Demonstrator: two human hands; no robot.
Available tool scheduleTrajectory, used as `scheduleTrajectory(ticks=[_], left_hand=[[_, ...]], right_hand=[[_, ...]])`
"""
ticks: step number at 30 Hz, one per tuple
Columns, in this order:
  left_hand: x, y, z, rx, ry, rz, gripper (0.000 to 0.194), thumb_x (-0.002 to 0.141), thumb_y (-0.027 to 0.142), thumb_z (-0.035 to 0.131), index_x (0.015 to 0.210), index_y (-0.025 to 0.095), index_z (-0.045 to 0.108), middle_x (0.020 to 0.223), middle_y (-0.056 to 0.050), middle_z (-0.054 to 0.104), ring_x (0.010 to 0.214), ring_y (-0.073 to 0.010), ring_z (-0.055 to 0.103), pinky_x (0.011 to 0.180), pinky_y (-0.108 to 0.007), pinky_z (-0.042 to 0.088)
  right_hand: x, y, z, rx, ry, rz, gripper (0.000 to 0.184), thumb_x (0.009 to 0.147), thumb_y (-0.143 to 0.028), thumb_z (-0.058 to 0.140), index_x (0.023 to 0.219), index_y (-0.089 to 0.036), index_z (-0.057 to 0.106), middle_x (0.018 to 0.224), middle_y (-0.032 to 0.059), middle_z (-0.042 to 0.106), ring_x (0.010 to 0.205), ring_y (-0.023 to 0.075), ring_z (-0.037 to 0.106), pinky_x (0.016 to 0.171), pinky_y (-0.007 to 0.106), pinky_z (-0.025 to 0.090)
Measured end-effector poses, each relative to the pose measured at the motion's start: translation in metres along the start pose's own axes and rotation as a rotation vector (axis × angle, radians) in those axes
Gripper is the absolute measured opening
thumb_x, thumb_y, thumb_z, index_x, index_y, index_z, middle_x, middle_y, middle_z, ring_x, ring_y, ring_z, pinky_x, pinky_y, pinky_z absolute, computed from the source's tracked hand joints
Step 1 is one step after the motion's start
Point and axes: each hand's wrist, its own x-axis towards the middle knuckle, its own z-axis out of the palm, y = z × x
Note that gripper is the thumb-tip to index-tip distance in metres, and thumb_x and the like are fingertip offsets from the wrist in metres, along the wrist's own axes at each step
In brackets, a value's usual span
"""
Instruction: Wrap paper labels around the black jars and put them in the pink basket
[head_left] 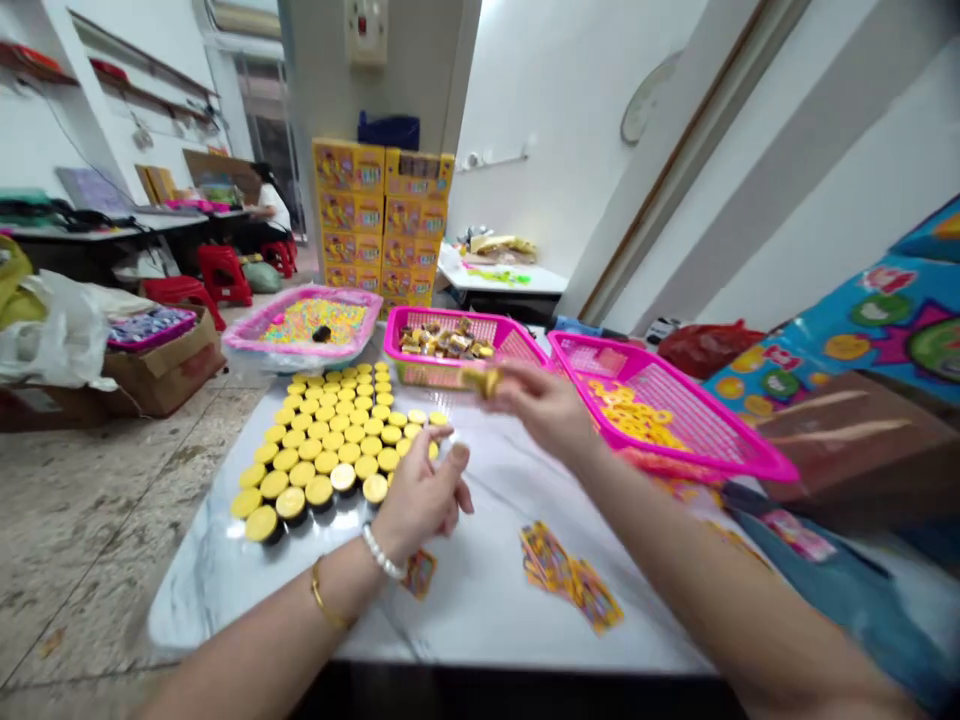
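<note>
My right hand (536, 405) is raised over the table near the pink basket of brown-and-gold pieces (446, 342). Its fingers are closed on a small yellow-gold piece (480, 380), smeared by motion. My left hand (429, 490), with a bead bracelet at the wrist, hovers beside the rows of small black tubs with yellow lids (328, 435). Its index finger and thumb are stretched apart, the other fingers loosely curled, and nothing shows in them. Under it lies a small printed card (418, 574), partly hidden. A loose pile of similar cards (562, 570) lies between my forearms.
A pink tray of pastel beads (315, 322) with a dark object in it stands back left. Another pink basket (712, 430) holds yellow rings (637, 415) at right. Yellow cartons (382, 220) are stacked behind. A seated person (270, 205) is far left, near red stools (223, 275).
</note>
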Motion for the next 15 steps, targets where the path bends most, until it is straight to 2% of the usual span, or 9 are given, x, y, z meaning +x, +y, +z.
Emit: scheduleTrajectory(ticks=[1, 2, 3, 4, 7, 8, 10, 12, 15], left_hand=[[-0.001, 0.002, -0.001, 0.025, 0.01, 0.051, 0.062, 0.084, 0.068, 0.059, 0.119, 0.019, 0.046, 0.044, 0.005, 0.057, 0.027, -0.009, 0.039, 0.031, -0.018, 0.022], [-0.001, 0.003, -0.002, 0.012, 0.032, 0.054, 0.062, 0.082, 0.069, 0.06, 0.117, 0.019, 0.047, 0.04, 0.007, 0.053, 0.029, -0.0091, 0.041, 0.032, -0.017, 0.022], [-0.001, 0.005, -0.003, -0.008, 0.042, 0.045, 0.061, 0.08, 0.069, 0.062, 0.113, 0.019, 0.048, 0.041, 0.008, 0.052, 0.03, -0.0085, 0.042, 0.032, -0.016, 0.021], [0.0, 0.007, -0.004, -0.019, 0.041, 0.058, 0.059, 0.079, 0.067, 0.064, 0.11, 0.019, 0.049, 0.043, 0.008, 0.054, 0.029, -0.0073, 0.041, 0.032, -0.016, 0.021], [0.004, 0.016, -0.011, -0.077, 0.082, 0.123, 0.051, 0.083, 0.064, 0.063, 0.102, 0.018, 0.053, 0.05, 0.008, 0.058, 0.028, -0.0036, 0.039, 0.034, -0.016, 0.021], [0.005, 0.021, -0.013, -0.093, 0.115, 0.144, 0.05, 0.084, 0.064, 0.062, 0.1, 0.017, 0.054, 0.051, 0.008, 0.057, 0.028, -0.0028, 0.038, 0.034, -0.016, 0.021], [0.005, 0.029, -0.015, -0.104, 0.171, 0.193, 0.048, 0.085, 0.063, 0.06, 0.097, 0.017, 0.056, 0.052, 0.008, 0.056, 0.029, -0.0015, 0.037, 0.034, -0.016, 0.02], [0.0, 0.034, -0.016, -0.072, 0.191, 0.253, 0.046, 0.085, 0.062, 0.062, 0.092, 0.017, 0.058, 0.052, 0.008, 0.055, 0.03, -0.0014, 0.037, 0.034, -0.017, 0.022], [-0.021, 0.031, -0.018, 0.054, 0.216, 0.324, 0.039, 0.085, 0.055, 0.067, 0.087, 0.018, 0.06, 0.051, 0.007, 0.055, 0.033, -0.0029, 0.04, 0.035, -0.017, 0.027]], right_hand=[[0.012, -0.005, -0.004, -0.015, -0.001, 0.029, 0.046, 0.072, -0.033, 0.083, 0.116, -0.027, 0.071, 0.1, 0.0009, 0.072, 0.07, 0.0133, 0.073, 0.062, 0.028, 0.064], [0.018, -0.008, -0.006, -0.1, 0.01, 0.016, 0.056, 0.069, -0.032, 0.084, 0.123, -0.025, 0.067, 0.1, 0.0013, 0.072, 0.069, 0.0129, 0.072, 0.058, 0.027, 0.062], [0.018, -0.008, -0.007, -0.203, 0.023, -0.015, 0.057, 0.069, -0.031, 0.084, 0.122, -0.022, 0.068, 0.096, 0.0012, 0.072, 0.065, 0.0122, 0.07, 0.054, 0.025, 0.06], [0.01, -0.007, -0.006, -0.3, 0.007, -0.041, 0.049, 0.071, -0.03, 0.082, 0.118, -0.021, 0.07, 0.093, 0.001, 0.072, 0.064, 0.012, 0.069, 0.052, 0.023, 0.057], [-0.049, -0.003, 0.016, -0.575, -0.183, -0.063, 0.011, 0.083, -0.028, 0.072, 0.088, -0.02, 0.078, 0.072, 0.0002, 0.071, 0.06, 0.0116, 0.065, 0.054, 0.023, 0.053], [-0.074, -0.001, 0.027, -0.64, -0.251, -0.067, 0.01, 0.085, -0.027, 0.071, 0.084, -0.021, 0.078, 0.074, 0.001, 0.072, 0.063, 0.0126, 0.066, 0.058, 0.025, 0.053], [-0.119, 0.008, 0.051, -0.695, -0.348, -0.071, 0.017, 0.085, -0.028, 0.072, 0.101, -0.023, 0.077, 0.093, 0.0045, 0.075, 0.072, 0.0153, 0.068, 0.066, 0.029, 0.055], [-0.148, 0.021, 0.074, -0.78, -0.377, -0.096, 0.021, 0.082, -0.027, 0.076, 0.103, -0.021, 0.076, 0.1, 0.0073, 0.073, 0.081, 0.0191, 0.068, 0.072, 0.032, 0.056], [-0.161, 0.037, 0.097, -0.905, -0.3, -0.139, 0.003, 0.086, -0.021, 0.072, 0.085, -0.019, 0.073, 0.09, 0.0077, 0.07, 0.085, 0.0222, 0.065, 0.072, 0.033, 0.053]])
